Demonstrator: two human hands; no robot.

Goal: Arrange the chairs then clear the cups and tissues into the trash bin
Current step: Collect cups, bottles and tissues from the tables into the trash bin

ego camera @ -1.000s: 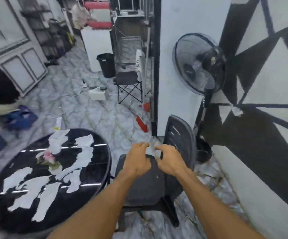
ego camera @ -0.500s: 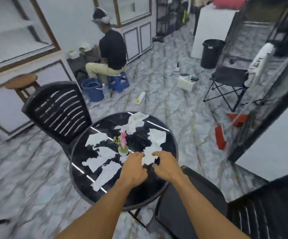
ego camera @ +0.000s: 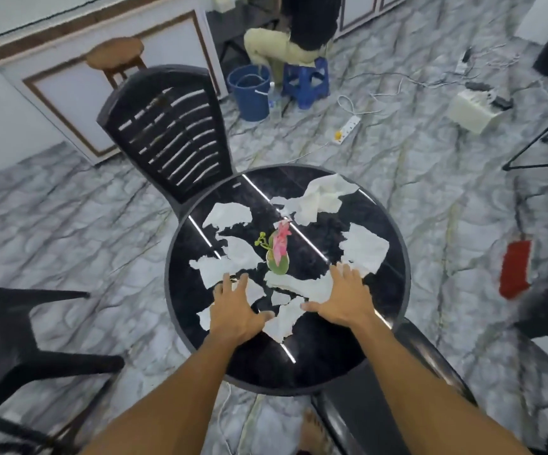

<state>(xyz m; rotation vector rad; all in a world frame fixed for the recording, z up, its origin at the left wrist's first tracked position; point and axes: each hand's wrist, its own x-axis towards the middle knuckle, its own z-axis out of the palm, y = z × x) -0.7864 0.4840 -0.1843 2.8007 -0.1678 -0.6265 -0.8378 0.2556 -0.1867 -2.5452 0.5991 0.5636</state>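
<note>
Table (ego camera: 318,359): left hand (ego camera: 234,310), right hand (ego camera: 343,300) outspread

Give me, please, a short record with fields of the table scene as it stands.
table: round, black, glossy
tissues: torn white pieces scattered over the top
flower: small, pink, at the middle
left hand: fingers spread, on tissues at the near side
right hand: fingers spread, on a tissue
far chair: slatted, at the far-left edge
left chair: apart from the table
near chair: at the near-right edge
cups: none seen on the table
person: seated on a blue stool in the background
</note>
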